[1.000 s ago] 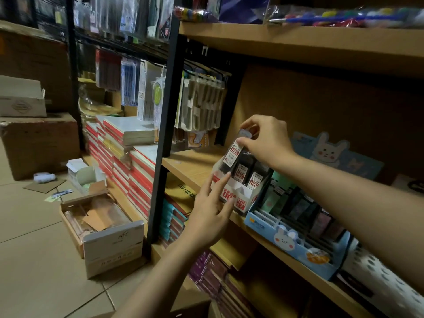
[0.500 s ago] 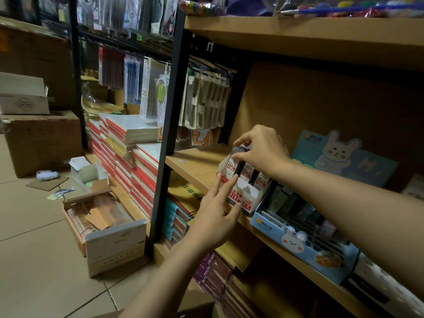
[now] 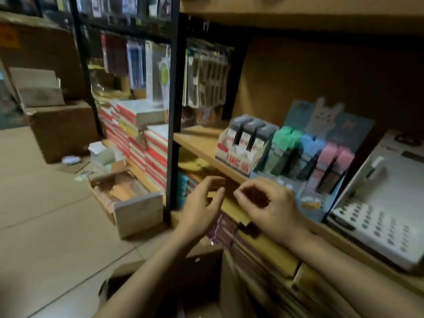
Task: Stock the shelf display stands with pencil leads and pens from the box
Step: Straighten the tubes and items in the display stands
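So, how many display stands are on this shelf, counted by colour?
Red-and-white stand: 1
Blue stand with the rabbit backboard: 1
White stand with rows of holes: 1
Total: 3

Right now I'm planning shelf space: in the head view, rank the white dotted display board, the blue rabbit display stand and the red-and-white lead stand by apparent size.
1. white dotted display board, nearest the camera, which flatters it
2. blue rabbit display stand
3. red-and-white lead stand
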Tool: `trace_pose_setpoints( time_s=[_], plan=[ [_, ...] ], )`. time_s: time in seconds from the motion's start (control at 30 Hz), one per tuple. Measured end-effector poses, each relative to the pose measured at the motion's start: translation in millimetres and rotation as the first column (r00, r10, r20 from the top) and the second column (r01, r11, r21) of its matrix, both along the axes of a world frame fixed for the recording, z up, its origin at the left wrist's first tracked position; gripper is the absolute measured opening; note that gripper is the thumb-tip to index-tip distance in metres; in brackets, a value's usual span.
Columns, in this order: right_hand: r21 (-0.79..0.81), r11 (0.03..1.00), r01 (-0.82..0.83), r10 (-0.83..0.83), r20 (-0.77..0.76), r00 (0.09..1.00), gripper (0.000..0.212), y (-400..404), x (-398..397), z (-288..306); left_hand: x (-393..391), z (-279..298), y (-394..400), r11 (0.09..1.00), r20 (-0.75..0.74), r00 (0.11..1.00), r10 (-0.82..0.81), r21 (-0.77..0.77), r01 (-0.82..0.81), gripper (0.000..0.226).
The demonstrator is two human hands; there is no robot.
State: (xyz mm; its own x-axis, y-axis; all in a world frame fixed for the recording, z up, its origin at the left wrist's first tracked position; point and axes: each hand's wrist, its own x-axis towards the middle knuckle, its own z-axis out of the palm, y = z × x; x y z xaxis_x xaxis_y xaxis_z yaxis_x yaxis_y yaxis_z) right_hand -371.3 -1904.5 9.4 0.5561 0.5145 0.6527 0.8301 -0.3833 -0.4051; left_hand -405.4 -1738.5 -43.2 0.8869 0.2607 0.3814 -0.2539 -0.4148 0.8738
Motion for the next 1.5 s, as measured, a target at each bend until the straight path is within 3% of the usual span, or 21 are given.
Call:
trace_pose_setpoints(
  time_s=[0.07,0.1,0.17,0.23,0.27,0.4,0.47,0.57,0.67,0.73,0.8,0.87,1.0,1.1,1.17,1.23,1.3,1.4,1.5],
  plan=[
    [-0.178,0.98,-0.094,0.059,-0.193,0.979,0.003,-13,-34,-57,-32,-32,-4,0.989,-0.075,0.99,0.117,-0.077,-0.123,0.014],
    [-0.338,0.924,-0.179,0.071,-0.308,0.949,0.007,-20,-48,-85,-51,-55,-9,0.972,-0.148,0.971,0.189,-0.112,-0.206,0.014],
    [-0.665,0.636,-0.393,0.052,-0.471,0.881,0.019,-30,-71,-137,-96,-110,-23,0.904,-0.352,0.875,0.332,-0.146,-0.401,0.017],
    [-0.765,0.386,-0.516,0.011,-0.555,0.832,0.03,-36,-92,-184,-143,-164,-40,0.856,-0.558,0.749,0.357,-0.125,-0.501,0.025],
    [-0.766,0.333,-0.551,-0.002,-0.584,0.811,0.034,-37,-102,-204,-162,-187,-50,0.856,-0.655,0.682,0.326,-0.103,-0.507,0.031],
    [-0.768,0.213,-0.604,0.037,-0.611,0.791,0.052,-37,-127,-265,-213,-248,-80,0.945,-0.917,0.363,0.168,0.044,-0.325,0.059],
    [-0.804,0.129,-0.58,0.07,-0.576,0.814,0.065,-35,-132,-289,-222,-263,-86,0.976,-0.952,0.29,0.097,0.035,-0.214,0.068],
    [-0.811,0.093,-0.578,0.003,-0.58,0.814,0.076,-34,-137,-321,-225,-284,-90,0.998,-0.986,0.165,0.04,0.031,-0.056,0.073],
    [-0.833,-0.04,-0.553,0.066,-0.554,0.83,0.076,-33,-142,-344,-223,-303,-91,0.999,-0.993,0.118,0.006,0.01,0.038,0.073],
    [-0.845,-0.078,-0.53,0.087,-0.535,0.84,0.076,-34,-142,-353,-223,-312,-91,0.997,-0.982,0.182,0.059,0.067,0.035,0.071],
    [-0.848,-0.048,-0.529,0.085,-0.531,0.843,0.076,-36,-139,-357,-223,-318,-89,0.984,-0.94,0.295,0.172,0.176,-0.012,0.065],
    [-0.841,0.017,-0.541,0.068,-0.539,0.84,0.075,-37,-135,-357,-222,-322,-87,0.972,-0.907,0.352,0.233,0.217,-0.086,0.064],
    [-0.807,0.199,-0.556,-0.042,-0.574,0.818,0.07,-32,-128,-355,-216,-332,-86,0.969,-0.912,0.345,0.22,0.164,-0.183,0.07],
    [-0.771,0.341,-0.538,-0.13,-0.606,0.785,0.066,-23,-131,-355,-206,-334,-90,0.948,-0.876,0.362,0.319,0.29,-0.133,0.069],
    [-0.696,0.509,-0.506,-0.213,-0.672,0.709,0.061,-17,-135,-356,-200,-333,-91,0.925,-0.839,0.391,0.378,0.357,-0.128,0.059],
    [-0.565,0.697,-0.441,-0.279,-0.78,0.56,0.053,-10,-137,-357,-197,-333,-91,0.922,-0.819,0.425,0.386,0.359,-0.146,0.049],
    [-0.436,0.826,-0.357,-0.283,-0.869,0.405,0.043,-5,-135,-356,-197,-334,-90,0.924,-0.796,0.471,0.381,0.342,-0.171,0.036],
    [-0.355,0.902,-0.247,-0.27,-0.908,0.32,0.04,-3,-126,-352,-196,-331,-90,0.92,-0.768,0.507,0.391,0.323,-0.22,0.021],
    [-0.468,0.846,-0.256,-0.334,-0.839,0.429,0.053,-7,-118,-353,-194,-327,-86,0.893,-0.82,0.455,0.347,0.142,-0.427,0.012]
  ],
)
